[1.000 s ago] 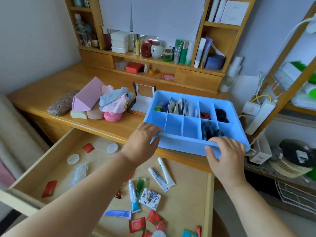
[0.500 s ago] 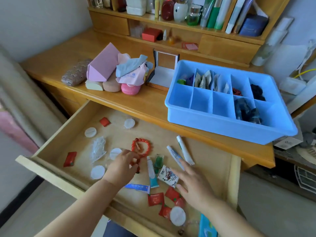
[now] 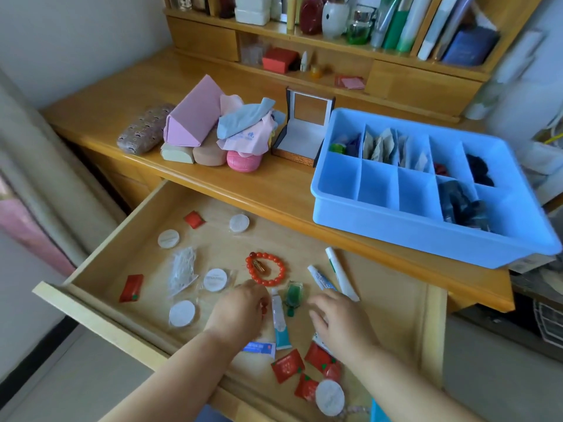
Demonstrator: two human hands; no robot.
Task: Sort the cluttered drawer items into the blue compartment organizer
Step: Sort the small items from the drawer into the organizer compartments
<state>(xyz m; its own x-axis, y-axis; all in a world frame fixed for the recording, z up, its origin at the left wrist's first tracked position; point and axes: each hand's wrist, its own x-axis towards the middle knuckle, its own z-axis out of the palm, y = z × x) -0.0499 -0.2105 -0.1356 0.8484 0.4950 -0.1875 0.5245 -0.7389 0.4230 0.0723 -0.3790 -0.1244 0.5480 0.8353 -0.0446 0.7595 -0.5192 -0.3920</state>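
Plainly, the small clutter in the open pale-wood drawer (image 3: 393,287) will handle light. The red foil sachets (image 3: 288,366) look slick and flat, best pinched at an edge; the white round packets in clear wrap (image 3: 215,279) should lift the same way. The little white squeeze tubes (image 3: 341,274) are soft — take them mid-body. The string of round orange-red beads (image 3: 268,268) is loose and would drape, so hooking a finger through the loop seems safest.

The left hand (image 3: 239,312) sits at six o'clock of the bead string, fingers curled down at a couple of red beads beside a white-and-teal tube (image 3: 279,322); whether it pinches them I cannot tell. The right hand (image 3: 338,321) lies at three o'clock of that tube, fingers spread and relaxed over the litter, gripping nothing visible.

The blue plastic compartment organizer (image 3: 396,236) stands on the wooden desk (image 3: 274,190) at about one o'clock from the hands — its near-left cells are bare, the far ones hold paper sachets and dark bits.
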